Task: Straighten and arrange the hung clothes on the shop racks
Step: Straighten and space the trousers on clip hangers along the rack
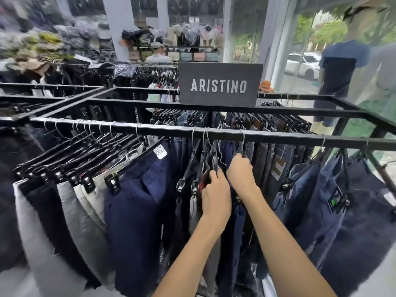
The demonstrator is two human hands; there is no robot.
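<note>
Hangers (211, 156) bunched under rail (162, 127), left hand (215, 192) gripping them, right hand (240, 171) clutching one hook (243, 142)

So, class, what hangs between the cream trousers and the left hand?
Navy trousers with a white tag, then bunched black clip hangers, in the head view.

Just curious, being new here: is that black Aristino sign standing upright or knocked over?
Upright. The sign stands on the rack's top bar, its face vertical and lettering level and readable.
</note>
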